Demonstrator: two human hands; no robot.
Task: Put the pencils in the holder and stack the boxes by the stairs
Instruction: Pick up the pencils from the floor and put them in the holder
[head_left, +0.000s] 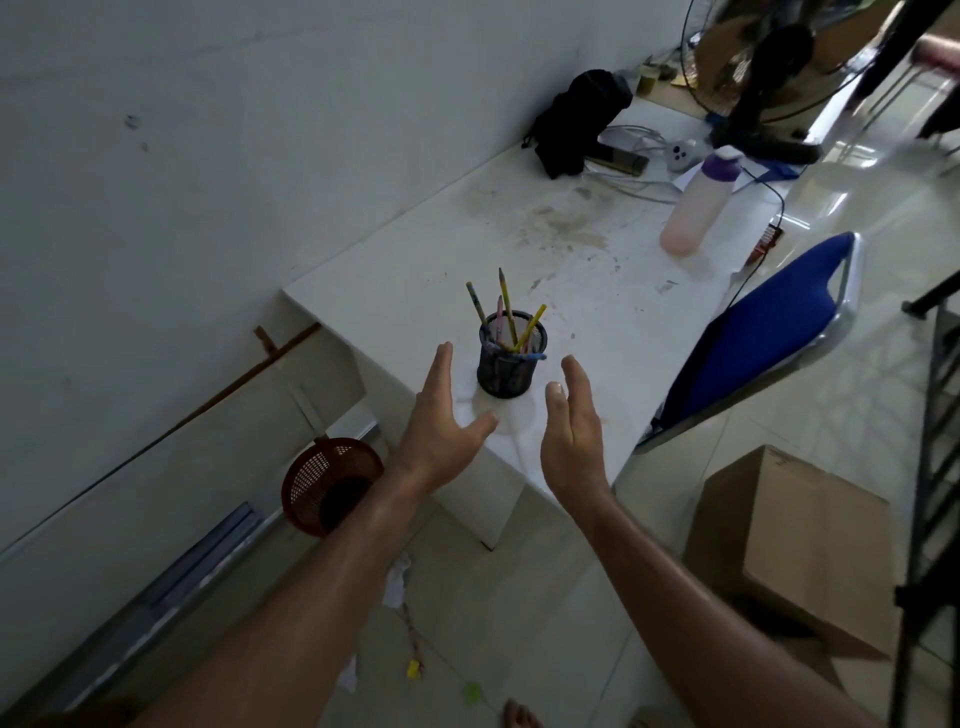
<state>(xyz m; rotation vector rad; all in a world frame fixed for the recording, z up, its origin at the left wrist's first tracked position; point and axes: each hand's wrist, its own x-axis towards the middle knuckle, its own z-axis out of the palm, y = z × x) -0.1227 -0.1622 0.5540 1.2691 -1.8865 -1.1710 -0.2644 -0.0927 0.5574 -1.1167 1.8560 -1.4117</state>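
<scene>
Fingers of both hands straight, relaxed, holding nothing | pencils stand in holder on worktop; pencil step seems done | next: box near stairs needs stacking

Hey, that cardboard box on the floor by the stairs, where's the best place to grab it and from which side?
Probably by its two opposite side walls, low down, one hand on each. The cardboard box is closed, with flat faces and no handles showing, so a two-handed squeeze suits it. Come from the open floor side facing the table, since the stair railing crowds its far side. Both the left hand and right hand are free.
</scene>
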